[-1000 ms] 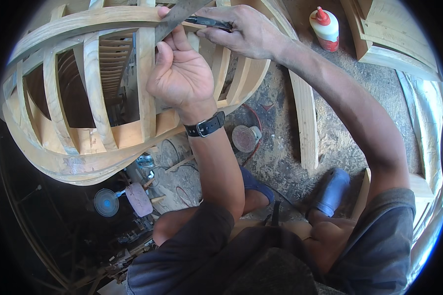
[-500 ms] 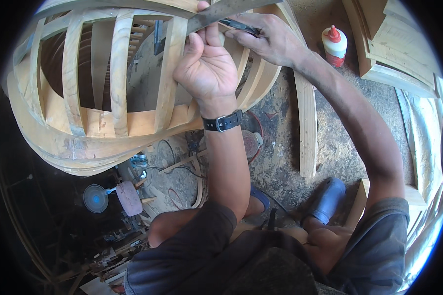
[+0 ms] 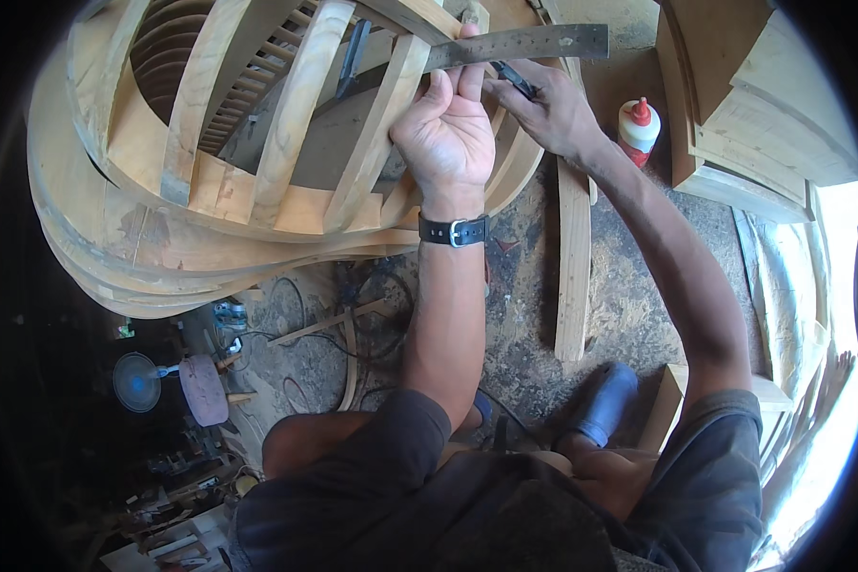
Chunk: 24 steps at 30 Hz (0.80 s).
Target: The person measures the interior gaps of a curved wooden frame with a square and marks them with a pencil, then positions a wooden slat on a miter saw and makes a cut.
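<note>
A curved, ribbed wooden frame (image 3: 296,119) fills the upper left. My left hand (image 3: 448,143), palm up with a black watch strap at the wrist, pinches a grey steel ruler (image 3: 553,41) between thumb and fingers. The ruler lies across the upper ends of the ribs, its free end sticking out to the right. Just below it, my right hand (image 3: 555,112) grips a slim dark pen-like tool (image 3: 517,80). The tool's tip sits close to the ruler's lower edge; whether it touches the wood is hidden by my fingers.
A white glue bottle (image 3: 639,127) with a red cap stands right of my right forearm. A long wooden strip (image 3: 573,257) lies on the stained floor. Stacked curved wooden pieces (image 3: 744,124) stand at the upper right. A small fan (image 3: 137,381) is at lower left.
The view has shifted, so the frame and both hands sit differently in it. The ruler now looks more level, with its right end fully showing. Both hands keep their grips.
</note>
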Motion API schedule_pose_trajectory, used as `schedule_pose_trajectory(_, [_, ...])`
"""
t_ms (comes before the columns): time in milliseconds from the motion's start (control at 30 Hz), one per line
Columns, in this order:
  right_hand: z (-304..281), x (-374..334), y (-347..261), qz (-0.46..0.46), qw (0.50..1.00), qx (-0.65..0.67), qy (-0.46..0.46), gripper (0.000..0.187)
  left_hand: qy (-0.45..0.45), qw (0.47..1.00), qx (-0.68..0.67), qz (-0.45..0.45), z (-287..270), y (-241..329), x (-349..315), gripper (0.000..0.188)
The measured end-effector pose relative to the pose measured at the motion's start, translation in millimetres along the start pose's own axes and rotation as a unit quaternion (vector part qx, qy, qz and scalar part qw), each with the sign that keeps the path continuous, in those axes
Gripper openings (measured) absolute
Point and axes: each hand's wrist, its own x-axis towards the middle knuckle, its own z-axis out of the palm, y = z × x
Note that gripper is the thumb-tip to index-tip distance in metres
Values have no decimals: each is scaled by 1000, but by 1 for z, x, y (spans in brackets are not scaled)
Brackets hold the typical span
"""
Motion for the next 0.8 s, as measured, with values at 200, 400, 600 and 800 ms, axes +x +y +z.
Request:
schedule_pose_trajectory(200, [4, -2, 5, 14, 1000, -2, 8, 44, -1, 999, -37, 2, -4, -4, 2, 53])
schedule_pose_trajectory(400, [2, -3, -1, 36, 999, -13, 5, 52, 12, 999, -38, 11, -3, -6, 1, 49])
schedule_pose_trajectory(600, [1, -4, -3, 78, 996, -42, -10, 43, 20, 999, -26, 26, 2, -6, 0, 45])
schedule_pose_trajectory(800, [0, -7, -4, 71, 997, -15, 11, 50, 25, 999, -25, 30, 6, -8, 0, 44])
